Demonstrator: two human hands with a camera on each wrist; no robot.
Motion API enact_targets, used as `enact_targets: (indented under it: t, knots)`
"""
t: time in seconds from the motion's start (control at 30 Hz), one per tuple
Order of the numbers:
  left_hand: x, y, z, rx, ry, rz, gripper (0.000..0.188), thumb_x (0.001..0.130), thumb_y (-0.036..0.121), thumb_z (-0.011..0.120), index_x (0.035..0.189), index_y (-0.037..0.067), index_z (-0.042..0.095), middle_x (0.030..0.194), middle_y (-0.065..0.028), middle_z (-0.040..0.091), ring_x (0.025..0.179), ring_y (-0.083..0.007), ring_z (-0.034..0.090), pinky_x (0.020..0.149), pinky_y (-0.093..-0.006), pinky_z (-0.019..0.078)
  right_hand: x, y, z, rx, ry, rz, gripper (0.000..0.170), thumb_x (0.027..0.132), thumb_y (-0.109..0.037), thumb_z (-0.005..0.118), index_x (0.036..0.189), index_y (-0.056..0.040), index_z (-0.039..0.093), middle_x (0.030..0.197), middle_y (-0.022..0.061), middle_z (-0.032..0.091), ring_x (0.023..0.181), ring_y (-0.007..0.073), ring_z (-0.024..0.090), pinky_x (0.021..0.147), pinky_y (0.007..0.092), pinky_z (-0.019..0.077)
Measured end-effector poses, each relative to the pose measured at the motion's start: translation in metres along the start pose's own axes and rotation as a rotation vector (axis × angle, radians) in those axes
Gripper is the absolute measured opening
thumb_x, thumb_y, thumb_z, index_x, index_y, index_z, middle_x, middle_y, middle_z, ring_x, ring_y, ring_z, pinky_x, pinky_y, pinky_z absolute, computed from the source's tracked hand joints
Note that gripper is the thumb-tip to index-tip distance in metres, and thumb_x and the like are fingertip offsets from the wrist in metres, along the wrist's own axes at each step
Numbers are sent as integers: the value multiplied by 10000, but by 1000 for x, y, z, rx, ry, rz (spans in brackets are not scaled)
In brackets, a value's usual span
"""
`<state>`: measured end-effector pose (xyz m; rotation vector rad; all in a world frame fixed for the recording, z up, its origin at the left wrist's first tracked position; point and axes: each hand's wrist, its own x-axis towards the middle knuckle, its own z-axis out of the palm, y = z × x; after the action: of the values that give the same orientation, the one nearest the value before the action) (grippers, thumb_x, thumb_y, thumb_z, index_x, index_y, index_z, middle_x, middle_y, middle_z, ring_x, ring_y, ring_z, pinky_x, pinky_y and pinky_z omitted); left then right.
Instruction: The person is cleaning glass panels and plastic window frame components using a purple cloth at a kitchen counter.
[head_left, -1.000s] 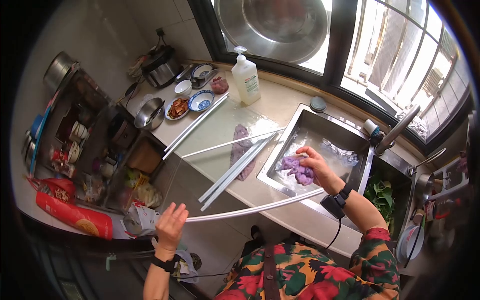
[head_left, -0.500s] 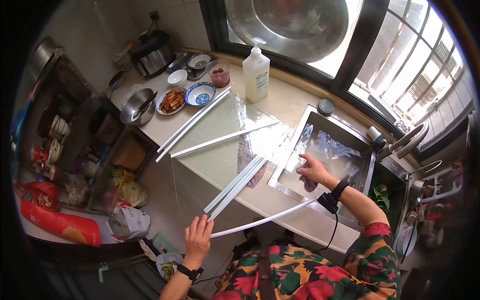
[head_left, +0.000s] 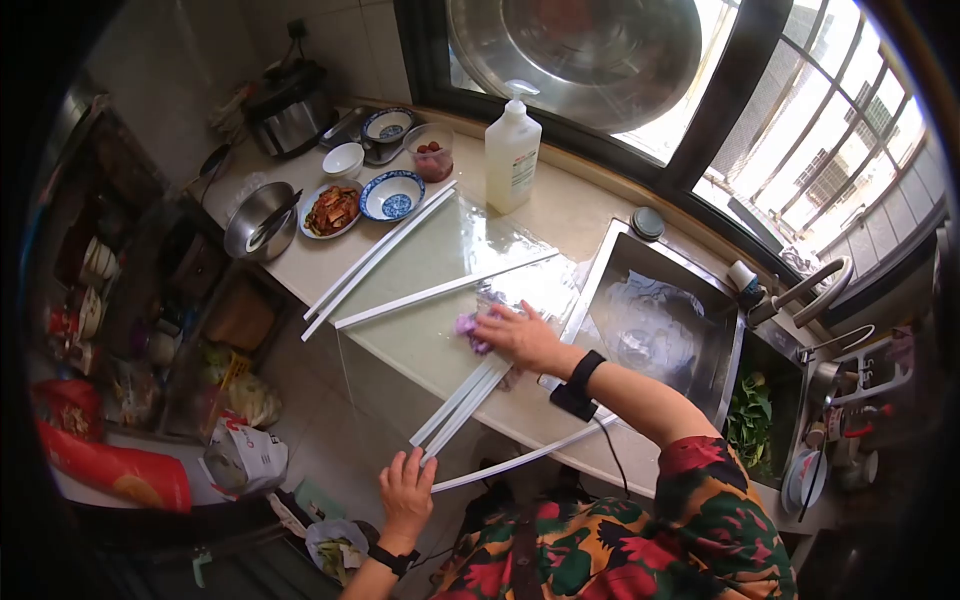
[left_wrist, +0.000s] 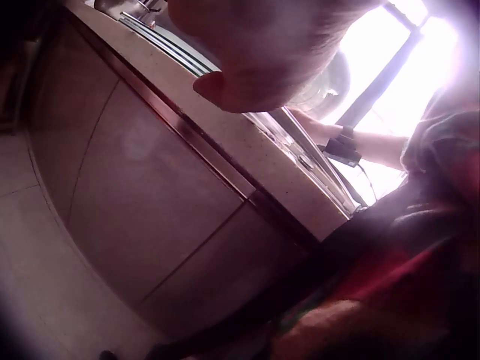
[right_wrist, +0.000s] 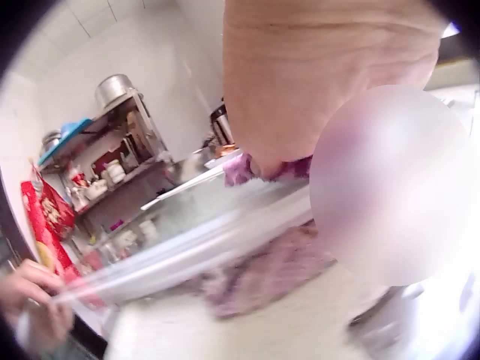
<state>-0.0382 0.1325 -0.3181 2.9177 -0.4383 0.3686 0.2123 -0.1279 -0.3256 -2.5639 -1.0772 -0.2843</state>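
In the head view my right hand [head_left: 525,338] lies palm down over a purple cloth [head_left: 470,326], gripping it above a greenish glass sheet [head_left: 400,355] on the counter. Cloth sticks out beyond the fingers; the right wrist view also shows the purple cloth [right_wrist: 238,171] under the palm. My left hand [head_left: 405,500] holds the near end of a long, slightly bowed white strip [head_left: 530,458]. Just above its fingertips are the ends of several other white strips [head_left: 455,405]. A mauve cloth [right_wrist: 274,274] lies flat below the right hand.
A sink [head_left: 640,330] with water stands right of the sheet, a second basin with green leaves [head_left: 755,420] beyond. Behind are a pump bottle [head_left: 513,160], bowls [head_left: 392,195] and a plate of food [head_left: 332,210]. More white strips [head_left: 380,255] lie across the sheet.
My right hand has dipped the purple cloth low into the sink, then brought it left onto the strips and sheet. My left hand stays at the strip's end, shifted a little toward the strip bundle.
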Motion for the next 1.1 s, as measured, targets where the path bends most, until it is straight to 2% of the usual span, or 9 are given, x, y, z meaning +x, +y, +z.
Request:
enact_targets:
  t: [0.1,0.2,0.33,0.57,0.67,0.73,0.93,1.03,1.1]
  knots:
    - [-2,2,-2,14,-17,-23,310,761,82,530,1064,144,543,1179,-73,493,1065,-299,445,825,-430,364,-38,105,-15,36,260,362,219,797,-83,455,943,-76,619,953,119,613,909,293,573,745,348,469]
    - [2,4,0,-30,4,-56,305,765,72,533,1063,137,544,1182,-75,488,1075,-296,440,830,-434,361,-86,141,-69,-168,8,834,250,781,-70,480,990,-63,617,902,144,635,886,285,603,775,366,468]
    - [1,6,-2,-34,-1,-85,316,752,62,557,1060,131,547,1174,-78,490,1089,-296,434,834,-440,358,-56,94,-80,-45,274,710,245,776,-47,485,1000,-51,584,946,131,621,883,281,595,762,363,467]
    - [-3,2,-7,-20,-6,-25,365,727,74,584,1086,137,576,1215,-85,504,1162,-320,429,856,-423,362,-20,-56,-65,259,143,57,237,725,54,494,934,-35,563,844,93,615,729,234,599,668,317,482]
    - [0,-1,-21,23,130,25,325,731,84,574,1050,136,613,1171,-83,555,1111,-318,490,846,-410,389,-53,-42,-106,1009,262,614,246,750,9,515,986,-29,569,781,42,584,675,117,566,588,249,472]
    - [9,-4,-41,19,150,55,297,735,89,566,1022,132,629,1129,-79,580,1076,-314,517,831,-406,407,-88,-2,-139,397,583,616,206,810,-47,509,1009,-25,563,847,39,583,722,100,559,628,228,461]
    - [63,-25,-118,28,201,207,275,731,72,531,977,109,648,1003,-81,635,943,-301,595,767,-387,467,-197,49,-132,1169,1149,1013,250,791,-35,424,1030,10,482,942,94,555,796,193,588,767,334,510]
    - [99,-31,-155,-19,171,237,270,703,45,542,945,96,648,952,-81,648,868,-291,621,713,-365,480,-159,10,-97,1548,699,927,303,710,-25,423,1008,11,464,910,166,559,907,330,604,787,386,527]
    - [121,-31,-174,-70,142,205,259,664,20,579,904,91,646,899,-89,653,801,-262,636,637,-333,477,-111,-16,-64,1728,474,773,354,708,-1,506,1060,-8,466,934,136,576,839,250,617,713,297,534]
